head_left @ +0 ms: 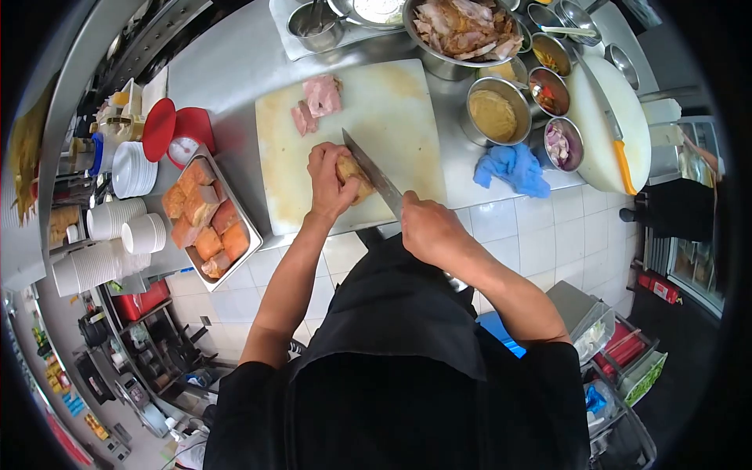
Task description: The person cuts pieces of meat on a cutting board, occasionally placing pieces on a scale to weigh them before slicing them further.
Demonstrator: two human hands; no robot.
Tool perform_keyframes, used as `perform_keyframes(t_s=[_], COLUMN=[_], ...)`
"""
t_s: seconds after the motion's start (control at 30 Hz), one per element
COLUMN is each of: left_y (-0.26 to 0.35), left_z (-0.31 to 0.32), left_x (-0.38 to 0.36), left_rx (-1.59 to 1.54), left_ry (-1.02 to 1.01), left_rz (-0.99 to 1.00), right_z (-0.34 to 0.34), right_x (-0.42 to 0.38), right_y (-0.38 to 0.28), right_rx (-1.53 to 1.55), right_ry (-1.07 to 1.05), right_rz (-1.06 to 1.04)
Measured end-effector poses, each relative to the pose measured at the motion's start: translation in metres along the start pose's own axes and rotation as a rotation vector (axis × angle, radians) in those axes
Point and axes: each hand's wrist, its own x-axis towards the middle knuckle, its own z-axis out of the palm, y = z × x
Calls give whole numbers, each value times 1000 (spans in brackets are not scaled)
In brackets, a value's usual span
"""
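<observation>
With its fingers curled over the top, my left hand (329, 178) holds a browned piece of meat (356, 182) down near the front of the white cutting board (407, 102). My right hand (429, 227) is closed round the handle of a large kitchen knife (374, 171). Its blade slants up and left across the board, right along the meat's right side. Farther back on the board lie a larger pink slice of meat (323, 95) and a smaller one (303, 118). The knife handle is hidden in my right fist.
A metal tray (249, 249) of meat chunks stands left, beside a red scale (192, 129) and stacked white bowls (116, 218). Behind the board is a metal bowl of sliced meat (466, 31). To the right are a blue cloth (513, 171), several metal containers and an orange-handled knife (623, 160).
</observation>
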Motion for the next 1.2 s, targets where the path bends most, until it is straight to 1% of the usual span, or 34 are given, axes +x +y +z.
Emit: perform_keyframes(t_s=[0.13,0.23,0.37,0.43,0.47,0.53,0.6,0.63,0.7,0.73,0.8,0.83,0.87,0.9,0.93,0.97,1.0,1.07,1.1,1.13,1.17,1.2], left_y=[-4,-5,-5,-7,-7,-5,-10,-12,-11,-8,2,4,-5,-7,-9,-22,-29,-39,-27,-17,-8,0], left_z=[4,5,6,5,5,5,4,4,0,-4,-20,-33,-41,-49,-58,-68,-72,-75,-73,-72,-71,-69], left_x=[-2,-2,-2,-2,-2,-6,-5,-9,-8,-13,-23,-31,-41,-50,-59,-70,-77,-84,-77,-74,-73,-69], left_rx=[-31,-57,-33,-31,-33,-34,-85,-80,-258,-255,-151,-186,-315,-416,-518,-542,-528,-715,-853,-857,-696,-536], left_ry=[20,46,41,42,43,43,30,23,-3,-10,126,137,224,257,300,281,312,286,346,367,287,205], left_rz=[-37,-40,-19,-10,-8,5,1,16,-37,-28,-247,-391,-456,-578,-701,-891,-897,-929,-925,-925,-886,-842], right_z=[-15,-16,-5,7,24,53,47,48,37,29,21,16,6,2,4,7,10,27,32,36,42,46], right_x=[13,25,46,56,62,69,70,70,82,79,63,52,38,28,23,19,17,24,26,27,28,30], right_y=[-11,-17,-19,-16,-13,-11,-11,-4,13,25,30,29,23,18,18,18,17,20,19,18,19,19], right_rx=[-39,-36,-36,-7,0,16,61,37,44,21,14,12,17,25,24,38,55,35,-50,-138,-150,-183], right_ry=[-116,-149,-142,-79,-77,42,47,62,70,117,242,239,308,370,353,387,423,376,308,244,237,167], right_rz=[25,58,51,-22,-22,62,80,46,0,-43,-71,-82,-92,-105,-129,-149,-168,-180,-154,-124,-136,-99])
